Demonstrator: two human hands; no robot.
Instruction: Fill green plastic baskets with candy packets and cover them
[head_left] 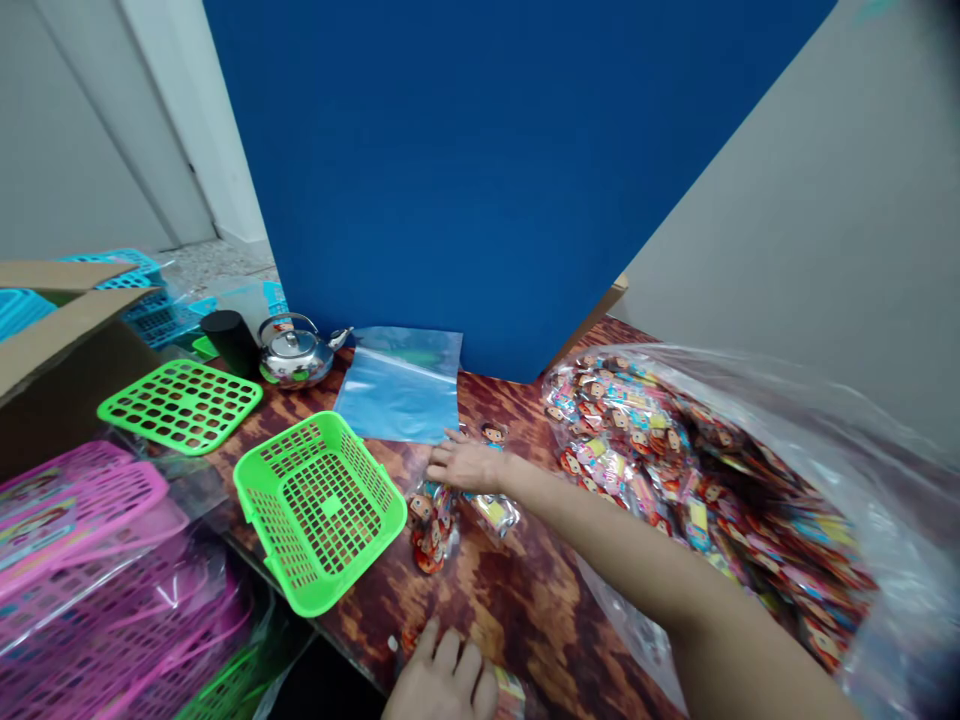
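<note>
My right hand (pixel 469 466) reaches in from the right with its fingers stretched over small clear packets (pixel 433 530). They have printed cartoon figures and lie on the brown mottled table. Another packet (pixel 495 513) lies just under the wrist side of that hand. Near the table's front edge, my left hand (pixel 444 678) has its fingers slightly apart over another packet (pixel 510 690), which shows beside it. Its palm is cut off by the frame's bottom. An open green plastic basket (pixel 330 500) stands left of both hands. A clear zip bag (pixel 401 385) lies flat beyond the right hand.
A large plastic bag of similar packets (pixel 637 430) spreads across the right. At left are a green perforated lid (pixel 182 405), a metal kettle (pixel 296 355), a black cylinder (pixel 229 340), stacked pink baskets (pixel 82 560) and a cardboard box (pixel 67 340). A blue panel (pixel 480 180) rises behind.
</note>
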